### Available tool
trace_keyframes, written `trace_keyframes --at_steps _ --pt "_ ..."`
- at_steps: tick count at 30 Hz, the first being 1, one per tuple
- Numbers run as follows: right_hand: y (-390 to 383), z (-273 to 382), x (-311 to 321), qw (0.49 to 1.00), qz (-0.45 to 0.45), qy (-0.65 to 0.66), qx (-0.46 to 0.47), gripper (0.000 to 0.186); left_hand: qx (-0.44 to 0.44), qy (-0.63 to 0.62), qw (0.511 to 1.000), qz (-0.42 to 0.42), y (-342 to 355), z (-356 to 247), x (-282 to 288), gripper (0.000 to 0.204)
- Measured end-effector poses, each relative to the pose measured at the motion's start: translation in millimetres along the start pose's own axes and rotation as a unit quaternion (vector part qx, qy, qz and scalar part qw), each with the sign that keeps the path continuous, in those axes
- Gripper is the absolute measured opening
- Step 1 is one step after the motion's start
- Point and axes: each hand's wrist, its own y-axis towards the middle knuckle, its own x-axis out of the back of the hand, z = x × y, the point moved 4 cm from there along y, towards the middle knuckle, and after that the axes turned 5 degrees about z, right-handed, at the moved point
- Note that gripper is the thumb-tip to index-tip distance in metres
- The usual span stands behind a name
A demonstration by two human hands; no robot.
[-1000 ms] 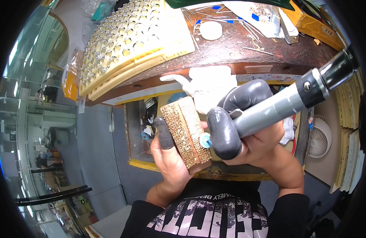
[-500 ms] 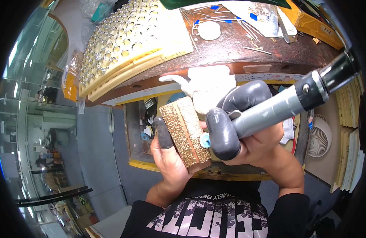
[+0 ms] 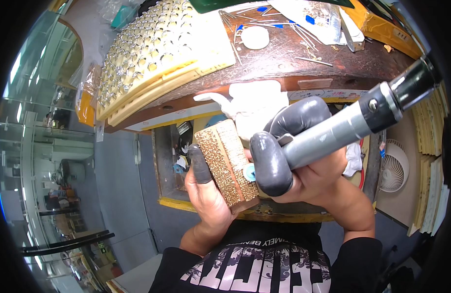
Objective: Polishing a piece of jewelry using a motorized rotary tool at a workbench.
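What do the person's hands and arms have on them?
The left hand wears a dull black cover on its thumb. The right hand has shiny, rounded black covers on its thumb and a finger. The forearms are bare below black sleeves, part of a black shirt with a pale print.

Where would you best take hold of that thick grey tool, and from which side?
I'd grip the grey tool near its lower end, coming from below right, as the right hand does. It's straight and round, slanting up to the right, so it should be easy to wrap a grip around. Best stay off the blue disc by the gold-brown block.
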Motion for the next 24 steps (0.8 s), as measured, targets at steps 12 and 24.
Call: trace_keyframes --at_steps 12,24 --pt "2.5 2.6 -2.1 0.999 -0.008 0.026 -0.022 0.008 -0.010 0.012 1.000 -0.006 -0.6 -4.1 -1.5 0.057" --pt "-0.1 -0.1 -1.0 1.000 0.001 -0.004 0.013 0.008 -0.007 0.054 0.998 -0.012 -0.4 -4.5 -0.4 0.058"
